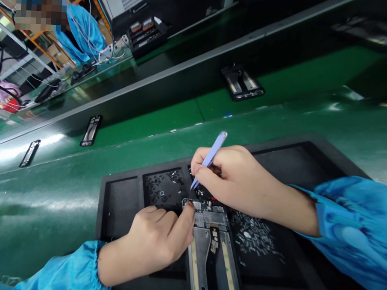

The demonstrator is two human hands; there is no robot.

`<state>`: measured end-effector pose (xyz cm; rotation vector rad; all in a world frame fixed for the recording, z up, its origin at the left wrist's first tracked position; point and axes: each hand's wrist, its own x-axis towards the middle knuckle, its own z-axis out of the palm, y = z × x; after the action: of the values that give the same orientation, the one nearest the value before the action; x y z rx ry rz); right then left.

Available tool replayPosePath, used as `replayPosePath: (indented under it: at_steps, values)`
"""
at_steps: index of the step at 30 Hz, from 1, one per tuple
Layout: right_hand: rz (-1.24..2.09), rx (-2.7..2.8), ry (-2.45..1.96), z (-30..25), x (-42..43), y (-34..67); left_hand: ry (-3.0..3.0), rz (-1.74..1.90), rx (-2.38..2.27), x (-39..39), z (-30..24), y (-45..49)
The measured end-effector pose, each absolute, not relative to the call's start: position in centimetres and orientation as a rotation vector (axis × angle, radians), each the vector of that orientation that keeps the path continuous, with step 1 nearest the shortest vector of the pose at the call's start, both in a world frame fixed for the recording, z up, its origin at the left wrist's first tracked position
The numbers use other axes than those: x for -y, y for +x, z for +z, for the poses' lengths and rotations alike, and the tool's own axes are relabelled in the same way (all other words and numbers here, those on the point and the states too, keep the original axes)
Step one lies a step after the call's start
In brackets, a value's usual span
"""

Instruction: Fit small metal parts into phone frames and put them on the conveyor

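An opened phone chassis [212, 252] lies on a black foam tray [113, 210] with its circuit board facing up. My left hand [157, 239] is curled beside the phone, its thumb tip pressing the board's top left corner. My right hand [233, 181] is closed in a pinch on lilac tweezers [210, 156]. Their tip points down just above the top edge of the board. Both sleeves are blue.
Tray pockets hold several tiny parts: dark ones [162, 186] at upper left, silvery ones [253, 237] to the right. Phone frames [90, 130] [30, 153] and a black fixture [243, 83] lie on the green conveyor belt [279, 89]. A person in blue [79, 31] sits far left.
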<state>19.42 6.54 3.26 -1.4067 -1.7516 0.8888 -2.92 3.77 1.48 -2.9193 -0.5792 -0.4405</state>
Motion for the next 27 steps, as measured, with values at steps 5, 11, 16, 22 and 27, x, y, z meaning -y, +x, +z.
replayPosePath:
  at_steps: [5,11,16,22,27]
  values:
    - [0.914,1.759,-1.445,3.51,-6.57,19.49,-2.905,-0.448,0.575,-3.54,1.21,-3.00]
    - [0.957,1.771,-1.461,3.51,-6.68,19.48,-3.050,-0.514,0.693,-3.49,1.28,-2.72]
    - [0.972,1.787,-1.442,3.42,-6.61,19.48,-2.923,-0.415,0.680,-3.06,1.42,-2.65]
    - [0.987,1.776,-1.423,3.30,-6.71,19.46,-2.884,-0.320,0.609,-2.77,1.96,-2.64]
    - [0.963,1.812,-1.468,3.33,-6.85,19.40,-2.853,-0.311,0.547,-2.85,2.12,-2.54]
